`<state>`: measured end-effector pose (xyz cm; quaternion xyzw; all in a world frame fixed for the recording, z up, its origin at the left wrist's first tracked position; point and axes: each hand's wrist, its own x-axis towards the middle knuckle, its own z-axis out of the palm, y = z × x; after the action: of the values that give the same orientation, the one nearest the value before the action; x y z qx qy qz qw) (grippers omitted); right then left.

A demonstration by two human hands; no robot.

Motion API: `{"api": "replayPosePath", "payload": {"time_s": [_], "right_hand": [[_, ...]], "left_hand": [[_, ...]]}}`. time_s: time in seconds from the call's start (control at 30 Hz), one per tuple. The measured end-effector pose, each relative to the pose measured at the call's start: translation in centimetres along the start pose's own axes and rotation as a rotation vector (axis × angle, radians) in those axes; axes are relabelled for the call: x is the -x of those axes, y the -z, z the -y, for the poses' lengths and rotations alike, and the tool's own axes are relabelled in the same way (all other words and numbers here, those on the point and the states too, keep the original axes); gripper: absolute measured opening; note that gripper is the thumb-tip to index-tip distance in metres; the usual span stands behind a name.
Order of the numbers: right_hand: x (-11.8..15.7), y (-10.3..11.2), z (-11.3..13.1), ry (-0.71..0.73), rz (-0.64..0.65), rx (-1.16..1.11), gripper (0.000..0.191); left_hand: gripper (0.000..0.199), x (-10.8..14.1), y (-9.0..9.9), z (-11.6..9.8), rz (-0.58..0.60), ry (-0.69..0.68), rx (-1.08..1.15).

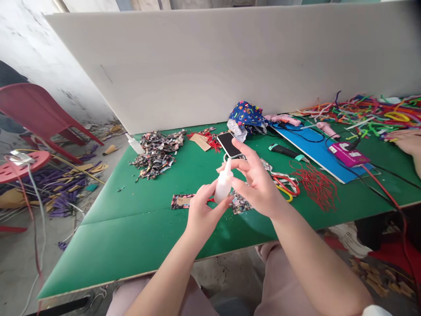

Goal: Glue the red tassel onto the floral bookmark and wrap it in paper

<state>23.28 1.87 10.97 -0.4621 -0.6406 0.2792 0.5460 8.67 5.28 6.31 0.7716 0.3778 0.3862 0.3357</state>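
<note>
Upright above the green table, a white squeeze bottle (pixel 222 188) with a pointed nozzle is held by my left hand (pixel 204 205), its fingers and thumb around the lower body. My right hand (pixel 258 186) pinches the bottle near its neck, with the index finger raised. Under the hands lies a strip of dark patterned fabric (pixel 176 201) with a tan piece on it. Another patterned fabric piece (pixel 241 204) is partly hidden by my right hand. Just beyond my fingers rests a phone (pixel 229 145) with a dark screen.
Patterned fabric pieces (pixel 158 151) are heaped at the back left, beside a second white bottle (pixel 135 144). To the right lie scissors (pixel 289 186), red cords (pixel 317 186), a utility knife (pixel 286 152) and a purple power strip (pixel 349 154). Another person's hand (pixel 408 142) is at the far right.
</note>
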Motion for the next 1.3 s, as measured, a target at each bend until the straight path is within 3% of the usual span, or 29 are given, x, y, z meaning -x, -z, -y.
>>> {"api": "replayPosePath", "payload": {"time_s": [0.13,0.23,0.33,0.57,0.87,1.07,1.3], "right_hand": [[-0.05,0.25,0.17,0.024,0.010,0.066,0.063],[-0.17,0.22,0.16,0.049,-0.073,0.156,0.074],[-0.27,0.00,0.02,0.032,-0.125,0.206,0.073],[-0.19,-0.07,-0.02,-0.004,-0.059,0.027,0.068],[0.00,0.03,0.44,-0.007,-0.012,-0.012,0.068],[-0.10,-0.22,0.29,0.001,-0.076,0.046,0.075],[-0.10,-0.35,0.35,0.014,-0.089,0.036,0.065]], "left_hand": [[0.034,0.03,-0.03,0.12,-0.003,0.005,-0.008],[0.033,0.00,-0.07,0.20,-0.033,-0.017,-0.041],[0.034,-0.05,-0.08,0.22,-0.058,-0.053,-0.084],[0.036,-0.04,0.02,0.35,-0.039,-0.020,-0.074],[0.032,-0.06,0.03,0.20,-0.066,-0.005,-0.039],[0.028,-0.08,0.03,0.24,-0.112,-0.041,-0.073],[0.020,-0.18,0.03,0.29,-0.108,-0.022,-0.087]]}}
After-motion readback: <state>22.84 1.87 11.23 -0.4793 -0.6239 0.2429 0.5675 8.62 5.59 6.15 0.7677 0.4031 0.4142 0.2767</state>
